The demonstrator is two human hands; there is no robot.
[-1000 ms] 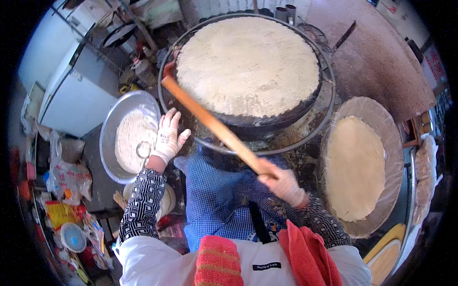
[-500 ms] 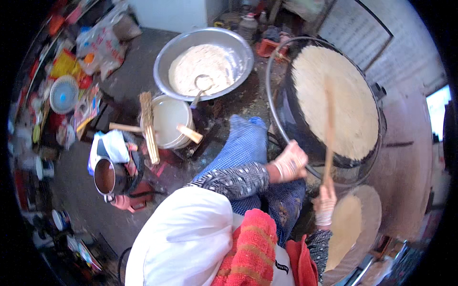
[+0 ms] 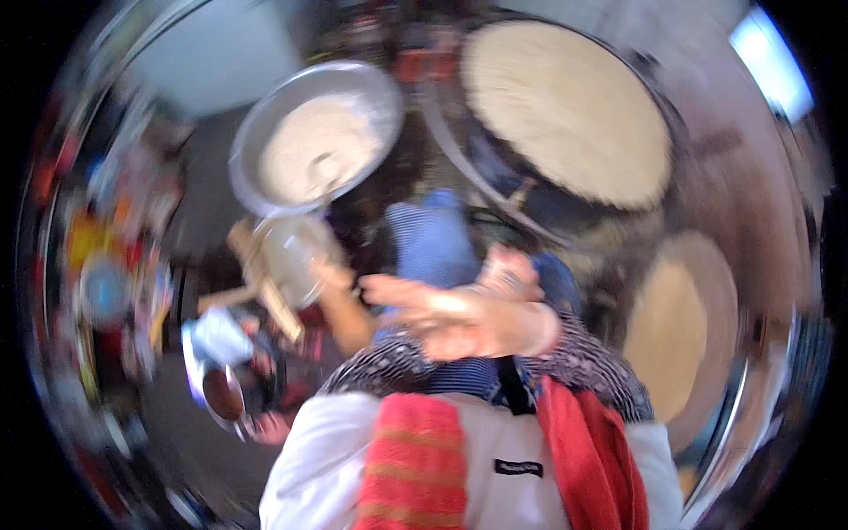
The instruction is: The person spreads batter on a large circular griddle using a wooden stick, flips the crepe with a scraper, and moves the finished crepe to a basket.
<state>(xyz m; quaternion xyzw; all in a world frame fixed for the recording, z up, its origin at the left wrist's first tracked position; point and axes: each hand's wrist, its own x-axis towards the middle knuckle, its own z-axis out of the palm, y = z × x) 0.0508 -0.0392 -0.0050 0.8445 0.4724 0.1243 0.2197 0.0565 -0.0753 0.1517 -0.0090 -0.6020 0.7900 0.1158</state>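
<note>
My forearms cross over my lap, and the picture is smeared by motion. My right hand [image 3: 455, 316] reaches left, its fingers stretched out and apparently holding nothing. Near its fingertips a flat wooden piece [image 3: 346, 311] leans at the bucket [image 3: 305, 256], which holds cloudy liquid. Partly behind the right wrist, my left hand [image 3: 511, 272] points the other way; its fingers are too blurred to read. Beyond, a pale round flatbread [image 3: 565, 106] covers a dark griddle [image 3: 565, 199]. The large metal basin [image 3: 389, 106] holds pale batter [image 3: 318, 141] with a ladle [image 3: 325, 166] in it.
A straw brush [image 3: 265, 274] lies across the bucket's left side. Below it stands a pot [image 3: 223, 395] of brown liquid. A round tray [image 3: 720, 318] with a pale sheet [image 3: 667, 340] is at my right. Bags and clutter [image 3: 115, 238] line the left side.
My right hand has left the long wooden stick over the griddle and swung left across my body. My left hand has drawn back from the griddle's metal rim. The whole view has shifted.
</note>
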